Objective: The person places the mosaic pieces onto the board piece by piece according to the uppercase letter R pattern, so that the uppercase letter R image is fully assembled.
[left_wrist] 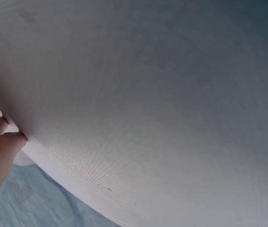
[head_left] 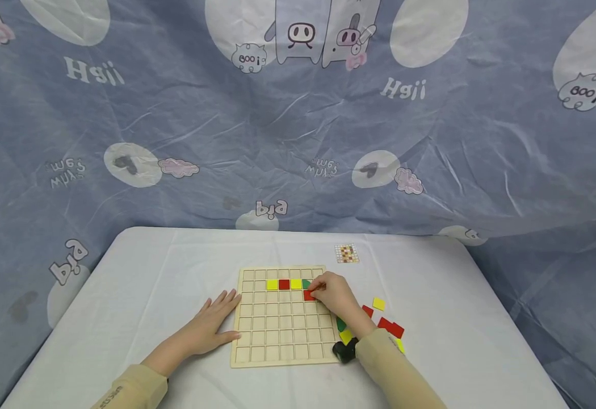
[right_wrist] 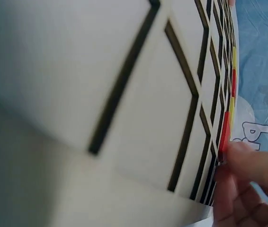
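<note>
At the far left, the person's beige sleeve [head_left: 134, 385] leads to the left hand [head_left: 210, 326], whose fingers lie extended and spread, with the fingertips and thumb reaching the left edge of a pale wooden square-grid board [head_left: 280, 335]. The board lies flat on a table covered with a white cloth [head_left: 172, 272]. Along its second row from the far edge sit, from left to right, a square yellow tile [head_left: 272, 284], a square red tile [head_left: 284, 284], a second yellow tile [head_left: 296, 284] and a green piece [head_left: 306, 284] partly hidden by fingers. Just nearer than the green piece, in the third row, is another red tile [head_left: 308, 295]; the right hand [head_left: 336, 292] has its thumb and forefinger brought together, pinching this tile at its right side. Beyond the board's far right corner lies a small printed grid card [head_left: 347, 254]. Beside and beyond the right forearm are scattered loose pieces: a loose green piece [head_left: 341, 324] near the board's right edge, loose yellow tiles [head_left: 378, 304] and loose red tiles [head_left: 391, 328], some partly covered by the arm.
</note>
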A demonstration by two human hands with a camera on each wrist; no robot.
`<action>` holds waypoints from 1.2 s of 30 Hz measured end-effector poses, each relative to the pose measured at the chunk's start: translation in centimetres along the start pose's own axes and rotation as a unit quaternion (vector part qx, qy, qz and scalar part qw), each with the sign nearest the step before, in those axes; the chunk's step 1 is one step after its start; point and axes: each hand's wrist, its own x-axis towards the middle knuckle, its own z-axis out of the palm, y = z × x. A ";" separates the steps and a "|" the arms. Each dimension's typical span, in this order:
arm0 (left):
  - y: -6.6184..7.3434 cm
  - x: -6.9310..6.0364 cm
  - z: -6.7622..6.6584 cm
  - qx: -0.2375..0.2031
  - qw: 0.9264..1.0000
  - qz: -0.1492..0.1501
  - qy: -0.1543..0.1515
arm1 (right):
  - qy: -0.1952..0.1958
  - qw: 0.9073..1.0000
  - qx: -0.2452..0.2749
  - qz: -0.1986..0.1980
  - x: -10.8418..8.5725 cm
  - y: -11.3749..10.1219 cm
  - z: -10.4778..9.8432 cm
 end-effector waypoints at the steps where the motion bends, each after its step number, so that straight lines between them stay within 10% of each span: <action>1: 0.0 0.0 0.0 0.000 1.000 -0.001 -0.001 | 0.000 1.000 -0.005 -0.002 0.0 0.0 0.0; 19: 0.4 -0.2 -0.3 -0.001 1.000 -0.003 -0.001 | -0.019 0.997 0.053 0.054 -2.6 3.9 -4.3; 36: 0.5 -0.2 -0.4 -0.003 1.000 -0.002 -0.006 | -0.073 0.996 -0.036 0.028 -4.9 4.8 -4.6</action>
